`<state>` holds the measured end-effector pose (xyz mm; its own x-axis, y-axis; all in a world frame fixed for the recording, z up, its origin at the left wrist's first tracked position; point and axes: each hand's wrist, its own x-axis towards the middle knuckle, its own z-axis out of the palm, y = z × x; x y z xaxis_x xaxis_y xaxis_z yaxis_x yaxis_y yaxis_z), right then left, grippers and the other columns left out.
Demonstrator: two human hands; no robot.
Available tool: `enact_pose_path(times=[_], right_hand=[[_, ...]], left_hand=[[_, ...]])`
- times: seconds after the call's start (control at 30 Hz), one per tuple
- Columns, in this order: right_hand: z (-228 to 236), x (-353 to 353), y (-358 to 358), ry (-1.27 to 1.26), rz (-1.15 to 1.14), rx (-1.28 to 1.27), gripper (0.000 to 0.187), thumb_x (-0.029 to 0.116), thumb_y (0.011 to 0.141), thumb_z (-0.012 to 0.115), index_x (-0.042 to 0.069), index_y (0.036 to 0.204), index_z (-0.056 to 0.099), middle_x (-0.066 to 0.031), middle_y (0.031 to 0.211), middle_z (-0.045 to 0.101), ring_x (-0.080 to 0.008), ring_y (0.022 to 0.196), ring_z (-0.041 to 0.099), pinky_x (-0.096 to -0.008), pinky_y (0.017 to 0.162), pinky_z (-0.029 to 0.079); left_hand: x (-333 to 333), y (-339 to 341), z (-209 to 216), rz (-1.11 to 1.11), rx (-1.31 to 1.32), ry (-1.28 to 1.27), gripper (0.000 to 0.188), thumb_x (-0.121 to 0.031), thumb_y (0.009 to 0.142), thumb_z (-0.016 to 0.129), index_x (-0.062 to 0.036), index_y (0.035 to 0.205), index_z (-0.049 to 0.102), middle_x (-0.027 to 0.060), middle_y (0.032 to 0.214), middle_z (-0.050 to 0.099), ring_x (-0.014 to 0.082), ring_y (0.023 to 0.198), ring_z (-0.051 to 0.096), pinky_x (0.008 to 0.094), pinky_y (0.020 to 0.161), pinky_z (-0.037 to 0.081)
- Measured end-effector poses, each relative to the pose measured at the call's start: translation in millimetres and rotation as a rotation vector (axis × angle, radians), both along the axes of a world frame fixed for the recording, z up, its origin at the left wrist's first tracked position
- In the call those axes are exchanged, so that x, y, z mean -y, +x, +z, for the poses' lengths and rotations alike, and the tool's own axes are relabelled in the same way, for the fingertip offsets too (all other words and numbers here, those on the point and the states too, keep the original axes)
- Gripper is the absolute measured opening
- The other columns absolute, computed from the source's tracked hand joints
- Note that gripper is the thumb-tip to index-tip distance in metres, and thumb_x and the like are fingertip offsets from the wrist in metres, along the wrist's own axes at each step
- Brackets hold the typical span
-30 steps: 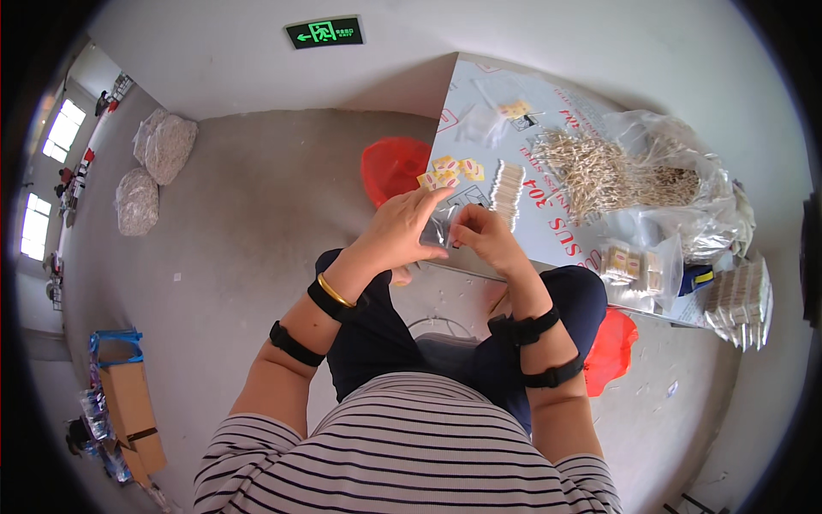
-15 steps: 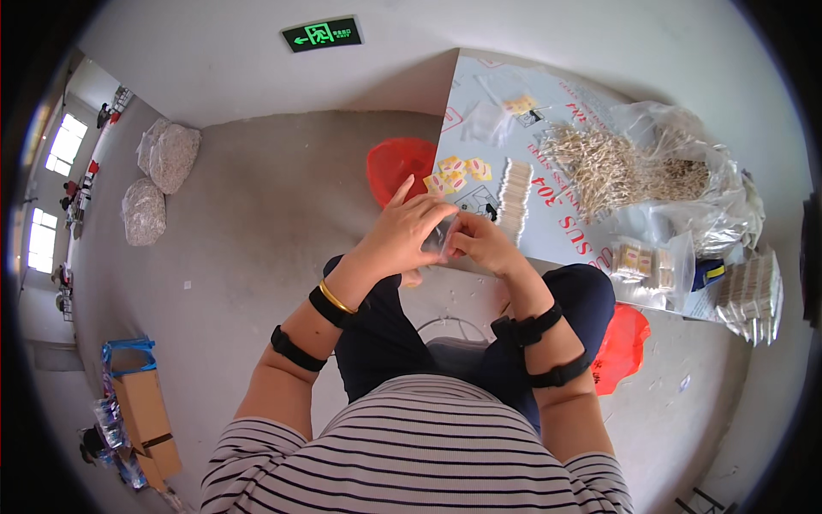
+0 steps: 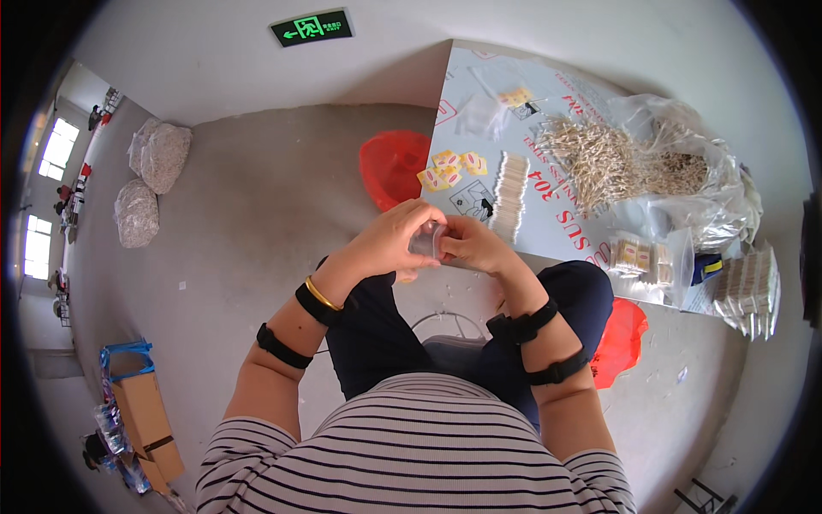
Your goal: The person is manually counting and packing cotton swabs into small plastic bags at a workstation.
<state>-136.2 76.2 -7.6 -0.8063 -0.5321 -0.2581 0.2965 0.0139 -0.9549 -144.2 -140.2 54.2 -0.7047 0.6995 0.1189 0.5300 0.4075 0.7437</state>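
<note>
In front of my knees, at the table's near edge, both hands meet around a small clear plastic bag (image 3: 425, 242). My left hand (image 3: 396, 238) curls around the bag's left side, fingers over its top and thumb beneath. My right hand (image 3: 476, 246) has its fingers closed on the bag's right edge, the fingertips partly hidden. Just beyond them on the table lie several yellow-and-white cards (image 3: 449, 171) and a neat row of cotton swabs (image 3: 511, 199). A big heap of loose cotton swabs (image 3: 591, 163) spills from a large clear bag (image 3: 723, 201).
Flat clear bags (image 3: 482, 117) rest at the back of the table (image 3: 548, 236). Filled packs of swabs (image 3: 632, 257) and stacked swab bundles (image 3: 747, 291) sit at its right. A red basin (image 3: 390, 167) stands left of the table. Red plastic (image 3: 621, 343) shows by my right knee.
My left hand's raised, spread fingers have come down and curled around the clear bag. My right hand keeps its grip on it. The whole view has shifted slightly.
</note>
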Motion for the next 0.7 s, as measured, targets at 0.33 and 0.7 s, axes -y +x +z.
enact_pose_path(times=[0.33,0.7], right_hand=[[-15.7,-12.6,-2.8,0.264,-0.23,-0.207,0.021,0.018,0.099,0.063,-0.001,0.108,0.067,-0.0095,0.082,0.07,-0.017,0.071,0.065,-0.0319,0.067,0.053],[5.1,-25.9,-8.7,0.413,-0.118,-0.225,0.019,0.012,0.102,0.061,-0.001,0.113,0.068,-0.0083,0.089,0.071,-0.0138,0.086,0.067,-0.0288,0.079,0.053]], left_hand=[[69.4,-42.6,-119.8,0.232,-0.207,-0.247,0.057,-0.016,0.067,0.089,-0.012,0.115,0.06,0.0059,0.109,0.063,0.029,0.111,0.059,0.0435,0.097,0.041],[80.4,-64.1,-201.4,0.258,-0.053,-0.491,0.07,-0.022,0.065,0.088,-0.0136,0.127,0.057,0.0065,0.114,0.065,0.0293,0.118,0.059,0.0461,0.103,0.035]])
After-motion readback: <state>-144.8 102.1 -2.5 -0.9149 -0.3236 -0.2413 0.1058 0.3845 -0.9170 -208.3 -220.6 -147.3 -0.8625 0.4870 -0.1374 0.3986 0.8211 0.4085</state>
